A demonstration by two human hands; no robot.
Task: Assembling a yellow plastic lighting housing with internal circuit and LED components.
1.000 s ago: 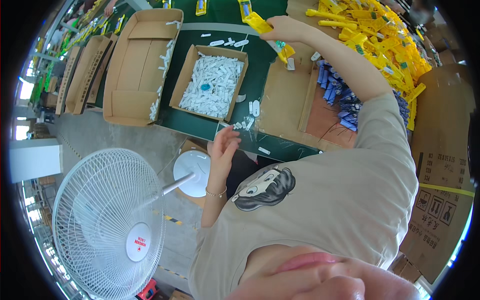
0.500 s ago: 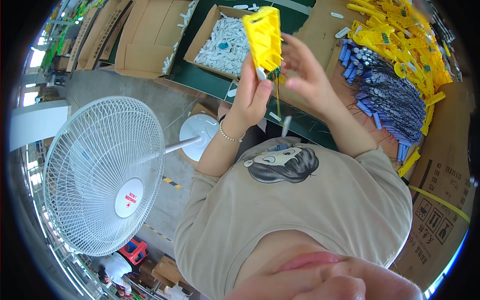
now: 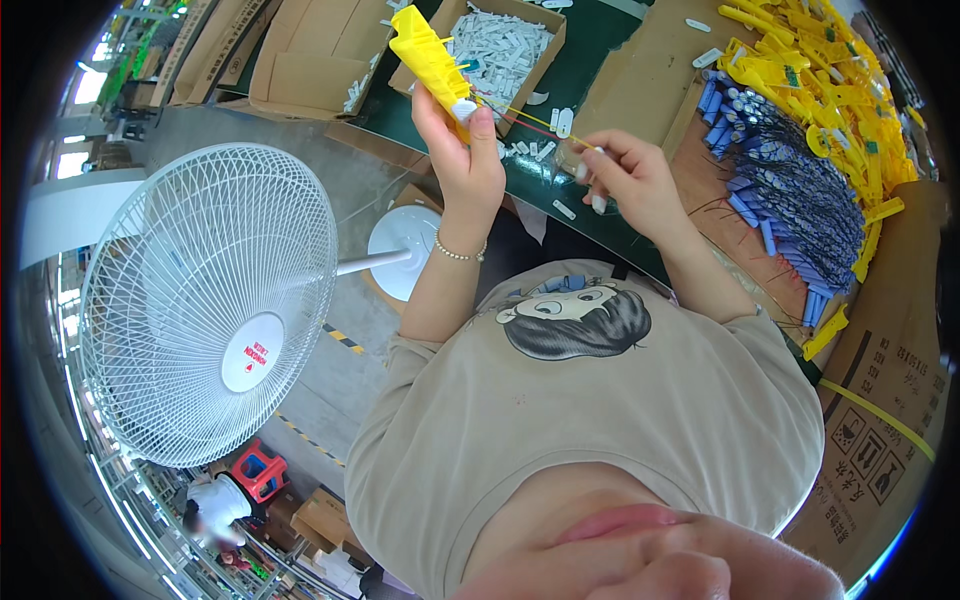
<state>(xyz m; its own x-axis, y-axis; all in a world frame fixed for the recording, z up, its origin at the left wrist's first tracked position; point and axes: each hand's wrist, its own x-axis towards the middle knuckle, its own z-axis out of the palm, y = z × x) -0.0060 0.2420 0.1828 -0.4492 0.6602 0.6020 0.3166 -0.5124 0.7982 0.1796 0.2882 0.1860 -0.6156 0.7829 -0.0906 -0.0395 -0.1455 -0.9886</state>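
My left hand [image 3: 465,165], with a beaded bracelet at its wrist, is closed around the lower end of a yellow plastic housing [image 3: 425,55]. A small white piece [image 3: 463,110] sits at that end, beside my thumb. Thin yellow and red wires [image 3: 545,128] run from the housing to my right hand [image 3: 630,180], whose fingertips are pinched on their far ends. Just beyond the right fingers, small white plastic parts [image 3: 565,122] lie on the green tabletop [image 3: 535,185]. My fingers partly hide the housing's lower end.
A carton [image 3: 558,48] of white parts stands behind the housing. To the right lie heaped yellow housings [image 3: 800,60] and blue cylinders with black wires [image 3: 790,190]. A white fan [image 3: 210,300] stands at left, a large carton [image 3: 880,400] at right. Another person [image 3: 215,500] is beside a red stool [image 3: 258,470].
My left hand has moved left with the housing and tilted it. My right hand, open near the housing before, has drawn away and closed on the wires, which now stretch between both hands.
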